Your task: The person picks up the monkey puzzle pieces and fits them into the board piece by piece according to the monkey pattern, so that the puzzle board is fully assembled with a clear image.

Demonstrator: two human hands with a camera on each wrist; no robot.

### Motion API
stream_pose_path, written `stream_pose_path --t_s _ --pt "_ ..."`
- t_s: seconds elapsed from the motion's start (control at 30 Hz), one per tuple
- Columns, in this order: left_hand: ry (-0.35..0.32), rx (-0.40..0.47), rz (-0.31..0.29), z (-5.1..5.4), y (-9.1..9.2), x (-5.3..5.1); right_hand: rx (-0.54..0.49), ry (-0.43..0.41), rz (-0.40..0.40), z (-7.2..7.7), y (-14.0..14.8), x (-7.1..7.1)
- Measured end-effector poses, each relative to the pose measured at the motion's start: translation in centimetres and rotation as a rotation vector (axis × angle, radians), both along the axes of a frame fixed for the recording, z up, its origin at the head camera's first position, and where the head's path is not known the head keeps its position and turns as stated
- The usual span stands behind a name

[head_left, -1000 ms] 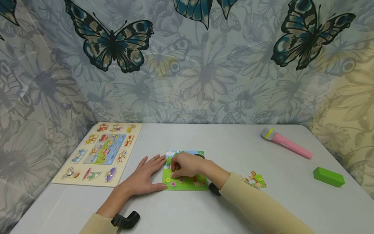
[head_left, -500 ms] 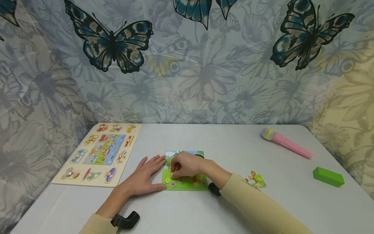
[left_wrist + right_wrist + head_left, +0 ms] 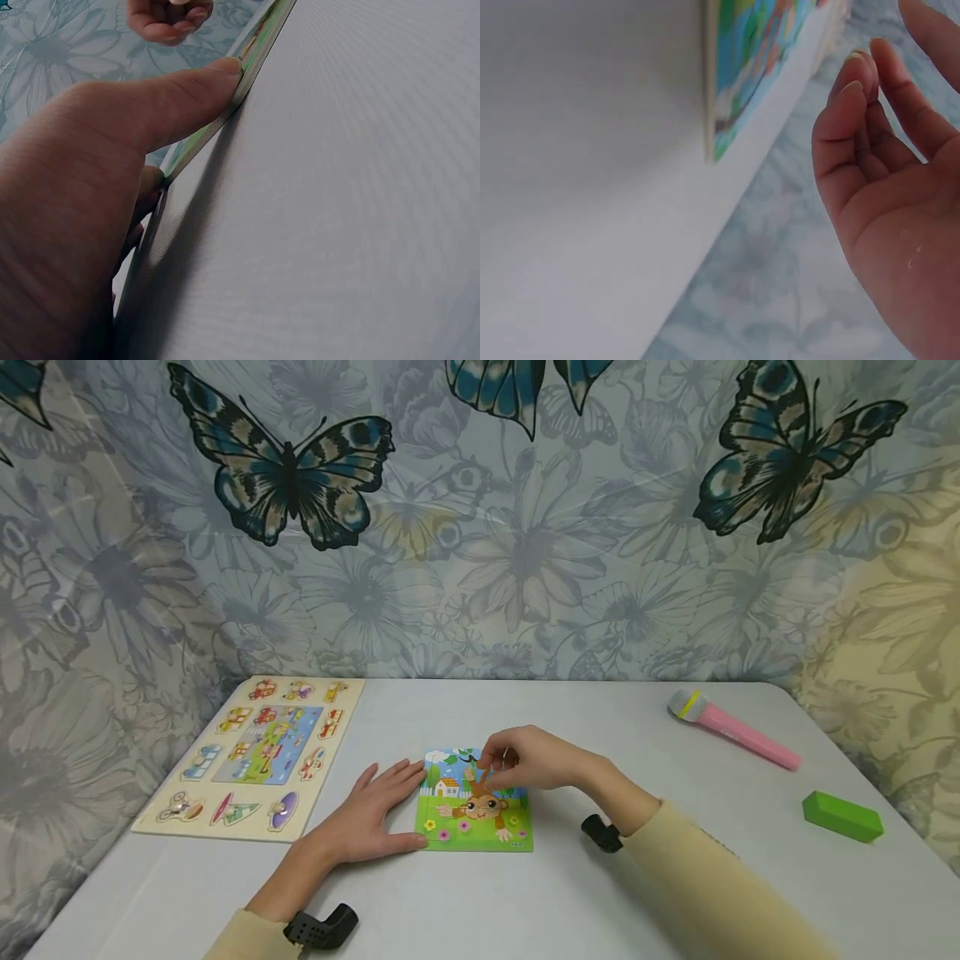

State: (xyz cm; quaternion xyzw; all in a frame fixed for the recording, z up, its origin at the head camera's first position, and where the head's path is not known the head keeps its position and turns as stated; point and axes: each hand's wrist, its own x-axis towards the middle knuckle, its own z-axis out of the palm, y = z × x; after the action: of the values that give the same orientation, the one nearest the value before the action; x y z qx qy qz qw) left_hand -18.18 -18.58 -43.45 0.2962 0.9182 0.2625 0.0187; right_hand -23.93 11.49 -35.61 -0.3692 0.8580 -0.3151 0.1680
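Observation:
A small flat picture puzzle with a monkey, a house and flowers lies on the white table in the head view. My left hand rests at its left side, fingers spread; the left wrist view has the thumb against the puzzle's edge. Over the upper right part of the puzzle hovers my right hand, covering that corner. Its fingers are loosely bent in the right wrist view, and I see nothing between them.
A larger wooden board with vehicle and toy pictures lies at the left. On the right are a pink toy microphone and a green block. A flower-patterned wall stands behind the table.
My right hand has lifted from the puzzle's middle and moved right and back, uncovering the monkey and house. The loose picture piece at the right is now out of sight. My left hand stays put.

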Motion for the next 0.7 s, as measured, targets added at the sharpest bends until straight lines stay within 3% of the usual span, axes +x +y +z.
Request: stream_pose_path --t_s 0.33,0.7 --pt "0.008 -0.006 -0.005 -0.2 0.0 0.0 -0.016 0.028 -0.078 -0.4 5.0 0.8" --pt "0.009 -0.005 -0.001 -0.2 0.0 0.0 0.004 -0.009 -0.132 -1.5 9.7 2.5"
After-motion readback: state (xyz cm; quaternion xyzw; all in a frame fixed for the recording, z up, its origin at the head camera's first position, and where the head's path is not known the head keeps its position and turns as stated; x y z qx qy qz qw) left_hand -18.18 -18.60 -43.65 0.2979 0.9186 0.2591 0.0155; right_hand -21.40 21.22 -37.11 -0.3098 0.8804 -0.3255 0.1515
